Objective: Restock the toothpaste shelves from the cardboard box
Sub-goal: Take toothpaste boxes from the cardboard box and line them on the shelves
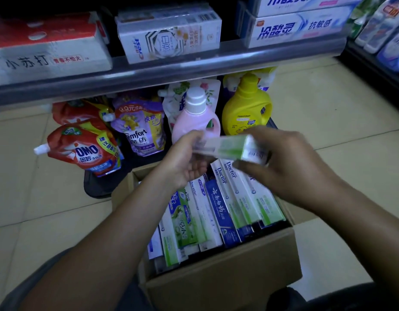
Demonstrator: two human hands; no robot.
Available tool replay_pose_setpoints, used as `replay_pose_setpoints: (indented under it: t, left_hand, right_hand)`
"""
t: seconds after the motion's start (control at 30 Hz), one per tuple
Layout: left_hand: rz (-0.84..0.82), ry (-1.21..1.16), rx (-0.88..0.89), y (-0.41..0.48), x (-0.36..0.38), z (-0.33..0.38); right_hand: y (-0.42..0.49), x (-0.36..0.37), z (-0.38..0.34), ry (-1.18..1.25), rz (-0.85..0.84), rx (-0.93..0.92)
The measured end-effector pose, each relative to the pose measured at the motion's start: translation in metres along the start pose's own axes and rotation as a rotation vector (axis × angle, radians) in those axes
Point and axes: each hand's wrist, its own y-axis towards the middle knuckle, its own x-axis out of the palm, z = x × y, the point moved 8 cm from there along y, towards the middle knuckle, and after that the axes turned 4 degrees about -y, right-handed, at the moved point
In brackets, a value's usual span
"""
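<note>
Tiled floor below the toothpaste shelf carries an open cardboard box of cartons. Above it, left hand and right hand grip opposite ends of a green-and-white toothpaste carton.

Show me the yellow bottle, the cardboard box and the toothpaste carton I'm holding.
yellow bottle (243,106): head view, on its front body above the label.
cardboard box (223,277): head view, on its near outer wall.
toothpaste carton (230,149): head view, on its green side face.
</note>
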Motion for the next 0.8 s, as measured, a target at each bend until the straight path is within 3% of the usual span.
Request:
replay_pose_setpoints:
  t: [0.1,0.2,0.27,0.6,0.8]
  left_hand:
    - [0.104,0.142,0.097,0.008,-0.002,0.002]
    - [0.167,0.445,0.226,0.023,0.002,-0.009]
    - [0.132,0.568,0.199,0.035,0.009,-0.026]
    - [0.217,0.813,0.148,0.074,0.055,-0.058]
    - [0.294,0.799,0.291,0.054,0.049,-0.059]
  right_hand:
    - [0.003,-0.034,0.032,0.128,0.216,0.215]
    - [0.002,-0.054,0.057,0.297,0.3,0.365]
    - [-0.001,-0.06,0.07,0.425,0.328,0.417]
    - [-0.008,-0.073,0.088,0.456,0.335,0.461]
    - [-0.004,-0.071,0.093,0.48,0.361,0.469]
